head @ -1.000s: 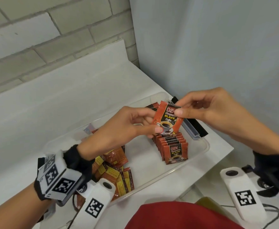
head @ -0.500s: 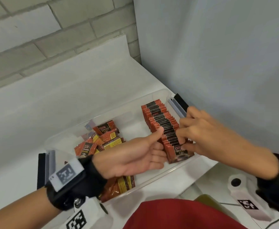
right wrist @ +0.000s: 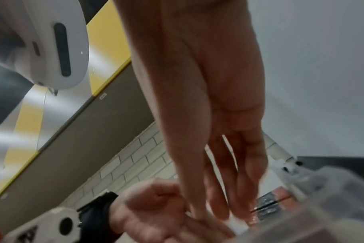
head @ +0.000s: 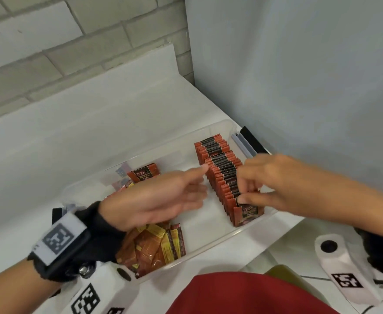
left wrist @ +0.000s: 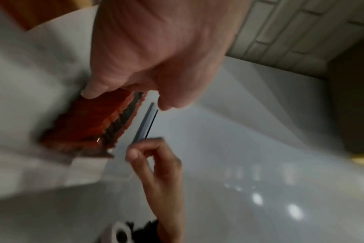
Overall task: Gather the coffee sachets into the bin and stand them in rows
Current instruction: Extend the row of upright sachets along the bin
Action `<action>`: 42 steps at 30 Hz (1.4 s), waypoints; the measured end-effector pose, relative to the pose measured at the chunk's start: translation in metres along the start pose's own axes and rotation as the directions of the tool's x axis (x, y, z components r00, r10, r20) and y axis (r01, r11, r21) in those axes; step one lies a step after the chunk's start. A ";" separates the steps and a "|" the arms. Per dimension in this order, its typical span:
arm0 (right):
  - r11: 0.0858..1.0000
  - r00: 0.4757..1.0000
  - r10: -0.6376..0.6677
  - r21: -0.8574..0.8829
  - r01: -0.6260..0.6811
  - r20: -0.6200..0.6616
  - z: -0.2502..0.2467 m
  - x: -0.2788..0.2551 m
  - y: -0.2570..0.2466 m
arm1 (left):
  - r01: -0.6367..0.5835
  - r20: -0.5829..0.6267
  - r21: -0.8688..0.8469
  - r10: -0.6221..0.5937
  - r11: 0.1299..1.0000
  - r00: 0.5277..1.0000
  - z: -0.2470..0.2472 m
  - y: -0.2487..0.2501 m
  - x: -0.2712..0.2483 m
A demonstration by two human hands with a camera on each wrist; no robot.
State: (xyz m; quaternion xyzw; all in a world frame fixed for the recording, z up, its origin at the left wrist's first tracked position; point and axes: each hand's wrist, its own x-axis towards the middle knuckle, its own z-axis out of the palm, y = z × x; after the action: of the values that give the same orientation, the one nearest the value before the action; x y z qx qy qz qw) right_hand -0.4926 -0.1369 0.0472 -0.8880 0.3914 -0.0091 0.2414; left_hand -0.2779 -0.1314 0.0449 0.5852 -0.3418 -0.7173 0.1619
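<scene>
The right hand [head: 274, 184] rested its bent fingertips on the tops of the upright row of red-and-black foil coffee sachets [head: 226, 177] at the right end of the clear plastic bin [head: 211, 240] — touching, not plainly gripping. The left hand [head: 161, 200] hung loosely open and empty beside the row, above the loose heap of orange-and-yellow sachets [head: 156, 248]. A careless nudge could have toppled the thin packets forward — nothing braced the front one.

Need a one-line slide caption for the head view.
Right hand tidies the standing sachet row in the clear bin; left hand hovers empty.

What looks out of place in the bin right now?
The loose sachets at the clear bin's left end lie jumbled flat, not stood up. The standing row at its right end looks tidy; nothing seems spilled or torn.
</scene>
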 end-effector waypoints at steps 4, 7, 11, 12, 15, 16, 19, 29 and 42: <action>1.000 0.964 0.003 -0.026 0.005 0.267 0.013 0.000 -0.013 | -0.275 0.063 0.598 0.298 0.753 0.953 -0.009 0.022 -0.008; 0.994 0.916 0.072 -0.106 -0.032 0.395 0.023 0.004 -0.015 | -0.377 0.263 0.850 0.323 0.368 0.909 -0.011 0.035 -0.003; 0.988 0.907 0.144 -0.114 -0.107 0.395 0.030 0.008 -0.017 | -0.396 0.396 0.918 0.156 -0.035 0.905 0.002 0.032 0.012; 0.988 0.913 0.144 -0.111 -0.109 0.382 0.031 0.008 -0.017 | -0.377 0.386 0.921 0.107 -0.100 0.916 0.006 0.029 0.017; 0.986 0.923 0.159 -0.110 -0.128 0.351 0.031 0.006 -0.019 | -0.346 0.353 0.922 0.009 -0.176 0.936 0.011 0.019 0.028; 0.985 0.925 0.165 -0.107 -0.136 0.343 0.031 0.006 -0.020 | -0.347 0.356 0.917 0.010 -0.197 0.935 0.010 0.017 0.030; 0.984 0.922 0.176 -0.087 -0.155 0.344 0.032 0.007 -0.020 | -0.354 0.368 0.910 0.028 -0.215 0.930 0.009 0.013 0.034; 0.981 0.913 0.192 -0.037 -0.192 0.360 0.029 0.008 -0.018 | -0.335 0.197 0.707 0.281 0.623 0.939 -0.015 0.014 0.001; 0.986 0.911 0.169 -0.071 -0.154 0.375 0.026 0.008 -0.021 | 0.035 0.208 -0.186 0.005 0.982 0.978 0.019 -0.026 0.032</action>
State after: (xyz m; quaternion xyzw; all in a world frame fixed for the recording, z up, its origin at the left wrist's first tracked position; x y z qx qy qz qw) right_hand -0.4672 -0.1196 0.0319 -0.8420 0.4095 0.1906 0.2949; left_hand -0.2997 -0.1276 0.0059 0.4917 -0.2828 -0.8048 0.1749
